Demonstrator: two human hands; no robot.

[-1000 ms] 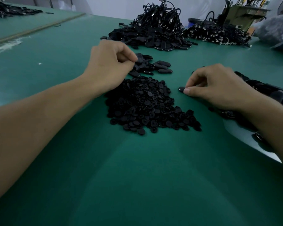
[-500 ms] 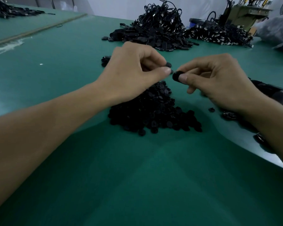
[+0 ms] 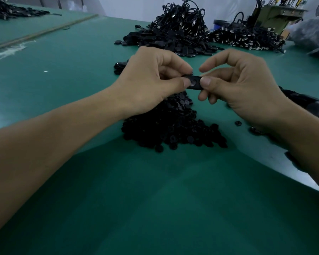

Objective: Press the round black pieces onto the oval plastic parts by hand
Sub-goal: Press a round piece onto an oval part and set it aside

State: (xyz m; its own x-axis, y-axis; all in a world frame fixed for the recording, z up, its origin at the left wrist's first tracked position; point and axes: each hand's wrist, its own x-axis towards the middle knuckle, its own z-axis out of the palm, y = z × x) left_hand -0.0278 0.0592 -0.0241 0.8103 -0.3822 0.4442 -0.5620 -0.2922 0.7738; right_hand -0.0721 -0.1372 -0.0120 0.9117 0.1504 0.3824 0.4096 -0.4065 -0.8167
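I see both hands raised above the green desk, pinching one oval plastic part between them; the left hand grips its left end between thumb and fingers, the right hand its right end; a round black piece appears to sit in its middle, though I cannot tell whether it is fully home; this unit is mid-press, I judge. A big heap of round pieces lies beneath the hands, and loose ovals behind the left; so most of the work looks left. The dark parts by my right forearm may be finished; I cannot tell.
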